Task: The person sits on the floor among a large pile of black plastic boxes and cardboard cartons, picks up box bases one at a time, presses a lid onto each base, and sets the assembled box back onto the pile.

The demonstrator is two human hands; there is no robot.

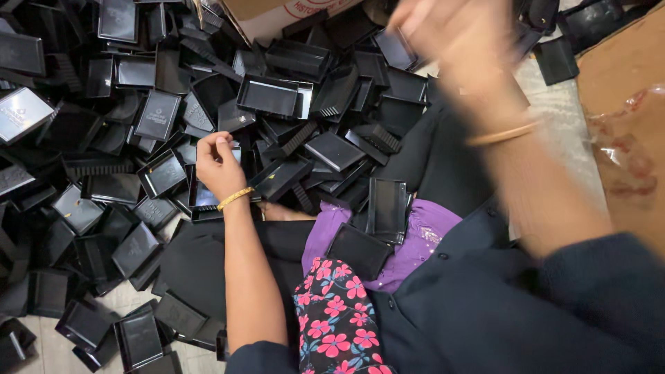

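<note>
I sit on the floor amid a heap of black plastic trays (270, 95). My left hand (218, 165), with a gold bangle on the wrist, hovers over the heap with its fingers curled and pinched together; I see nothing clearly in it. A shallow black tray (203, 197) lies just under that wrist. My right hand (454, 38) is raised near the top of the view and blurred by motion, a bangle on its wrist; whether it holds anything is unclear. Two black trays (388, 206) rest on the purple cloth (426, 235) over my lap.
A cardboard box (267, 17) stands at the far edge of the heap. At the right lies a brown cardboard sheet (623, 76) with a crumpled clear plastic bag (627, 156). Pale floor tiles (125, 298) show at bottom left between loose trays.
</note>
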